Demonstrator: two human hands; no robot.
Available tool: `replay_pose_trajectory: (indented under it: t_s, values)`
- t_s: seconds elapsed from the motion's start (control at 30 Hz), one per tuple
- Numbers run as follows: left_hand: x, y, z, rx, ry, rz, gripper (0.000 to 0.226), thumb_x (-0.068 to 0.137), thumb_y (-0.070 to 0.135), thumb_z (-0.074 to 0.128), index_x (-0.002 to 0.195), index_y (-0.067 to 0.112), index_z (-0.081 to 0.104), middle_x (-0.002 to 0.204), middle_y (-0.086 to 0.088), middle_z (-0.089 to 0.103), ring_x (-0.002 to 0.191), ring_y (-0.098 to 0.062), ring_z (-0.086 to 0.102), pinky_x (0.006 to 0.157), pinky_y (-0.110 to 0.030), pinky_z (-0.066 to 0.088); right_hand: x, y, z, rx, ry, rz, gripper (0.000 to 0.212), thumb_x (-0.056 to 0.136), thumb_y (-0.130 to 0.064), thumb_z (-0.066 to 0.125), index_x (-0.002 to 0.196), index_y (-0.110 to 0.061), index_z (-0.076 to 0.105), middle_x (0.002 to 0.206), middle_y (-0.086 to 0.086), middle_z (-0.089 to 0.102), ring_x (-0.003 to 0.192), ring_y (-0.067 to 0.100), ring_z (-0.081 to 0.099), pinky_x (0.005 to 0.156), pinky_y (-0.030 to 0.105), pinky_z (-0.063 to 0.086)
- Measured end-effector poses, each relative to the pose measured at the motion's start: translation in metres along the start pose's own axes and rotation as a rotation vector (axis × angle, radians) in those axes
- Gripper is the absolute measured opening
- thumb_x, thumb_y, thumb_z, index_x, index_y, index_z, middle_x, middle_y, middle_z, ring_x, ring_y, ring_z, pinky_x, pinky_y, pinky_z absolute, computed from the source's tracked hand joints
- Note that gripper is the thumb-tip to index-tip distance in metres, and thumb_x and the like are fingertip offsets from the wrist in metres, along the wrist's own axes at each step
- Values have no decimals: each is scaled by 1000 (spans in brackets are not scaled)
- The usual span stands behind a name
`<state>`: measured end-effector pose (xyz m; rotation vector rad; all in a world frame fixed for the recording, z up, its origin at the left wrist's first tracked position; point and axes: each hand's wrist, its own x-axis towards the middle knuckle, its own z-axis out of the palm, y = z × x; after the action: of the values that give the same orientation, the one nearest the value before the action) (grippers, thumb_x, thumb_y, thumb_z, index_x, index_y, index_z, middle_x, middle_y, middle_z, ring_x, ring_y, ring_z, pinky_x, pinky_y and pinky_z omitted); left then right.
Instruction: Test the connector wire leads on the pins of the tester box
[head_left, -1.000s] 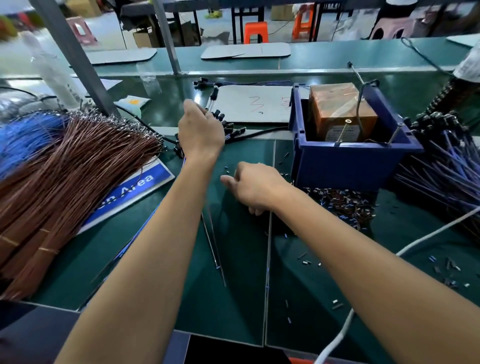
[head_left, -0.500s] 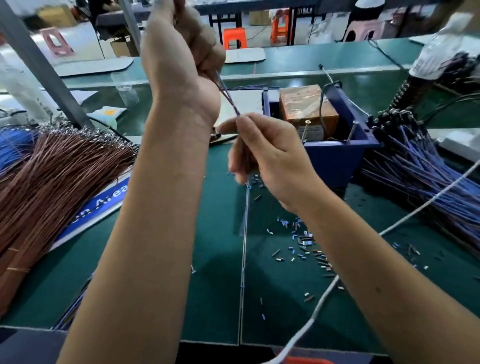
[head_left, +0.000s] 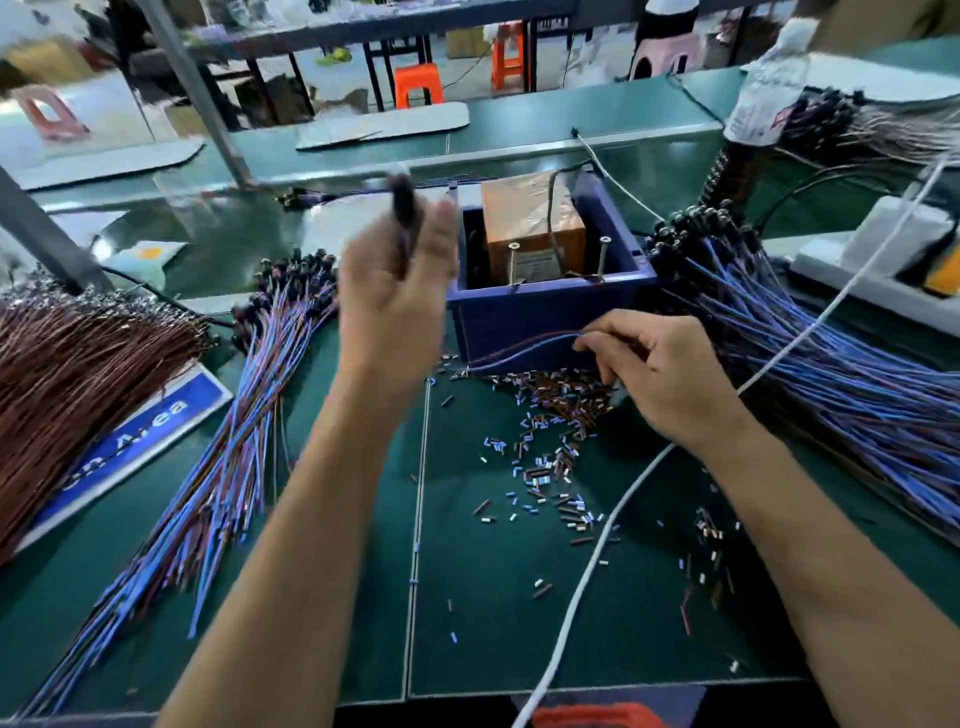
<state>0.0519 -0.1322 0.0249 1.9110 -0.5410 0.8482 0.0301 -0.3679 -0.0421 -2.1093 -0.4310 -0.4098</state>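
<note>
Two hands are up over the green bench (head_left: 322, 597), and the tester box (head_left: 545, 312) sits right between and just behind them. The left hand (head_left: 395, 306) is raised in front of the box's left wall, blurred, with a dark connector (head_left: 402, 208) sticking up from between its fingers; the fingers look curled about it, gripping it. The right hand (head_left: 660, 374) is lower, at the box's front right corner, fingertips pinching the wire leads (head_left: 524, 351), one blue and one brown, which run leftward across the blue front face of the box down toward the bench. Inside the box sits an orange block (head_left: 530, 228) with two upright pins (head_left: 603, 257) standing near the front rim; the leads are below them, not touching. Cut insulation bits (head_left: 550, 447) litter the bench under the right hand. A fan of blue and brown wires (head_left: 223, 467) lies left of the left forearm, a bigger blue bundle (head_left: 831, 364) spreads out to the right, and a brown wire heap (head_left: 78, 374) fills the far left. A white cable (head_left: 587, 571) snakes under the right forearm.
</note>
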Motion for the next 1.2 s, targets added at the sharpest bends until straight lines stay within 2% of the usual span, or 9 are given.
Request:
replay_pose_trajectory:
  t_s: [0.07,0.1,0.17,0.27,0.4,0.67,0.93,1.1,1.2]
  values:
    - [-18,18,20,139,-256,141,18,101,16,54,92,8,68,86,-3,67,75,-24,63,64,-41,50,-2,-3,5,21,18,-45,23,105,-14,62,87,-26,70,63,-6,60,57,5,52,60,17,39]
    - [-30,21,30,172,-386,178,22,97,12,51,104,10,72,102,-1,69,90,-24,67,75,-42,54,-2,-5,6,36,31,-73,27,105,-15,61,85,-31,67,63,-7,59,57,5,52,60,18,39]
    - [-41,21,43,213,-476,179,41,93,17,44,125,11,69,120,-3,69,107,-27,67,87,-44,55,-2,-5,7,70,47,-100,25,106,-18,58,85,-24,70,65,-5,62,59,9,57,61,26,43]
    - [-42,6,44,218,-490,190,33,102,24,48,125,10,67,112,-1,73,100,-25,69,82,-43,55,-4,-1,8,158,34,-51,20,106,-20,61,93,-13,75,73,2,70,65,17,66,64,33,51]
    - [-52,-16,41,147,-423,127,6,98,9,66,99,11,72,83,9,68,76,-17,65,69,-39,53,-3,3,12,286,56,59,12,98,-20,72,87,-22,78,68,-2,73,52,2,57,55,14,44]
    - [-54,-27,38,61,-346,19,17,101,14,64,85,14,68,66,1,62,63,-24,60,59,-41,47,-5,7,13,416,117,191,18,92,-31,80,77,-21,77,66,7,74,40,11,49,44,17,41]
    - [-54,-31,35,-9,-354,-31,22,93,-3,64,78,12,68,62,-4,59,59,-31,55,55,-40,45,-6,4,8,497,47,194,32,88,-35,78,77,-6,73,61,11,71,37,12,47,42,18,40]
    - [-52,-30,29,-65,-292,-78,22,95,-2,64,76,8,69,59,2,61,54,-7,52,54,-21,41,-6,9,-1,494,105,204,35,88,-37,78,76,-4,72,56,11,67,36,11,46,40,19,40]
    - [-49,-32,24,-195,-213,-175,21,98,9,63,79,8,71,59,1,65,51,-8,52,56,-19,39,-5,10,-9,465,149,202,28,85,-37,80,79,-10,74,59,9,68,37,12,47,41,18,39]
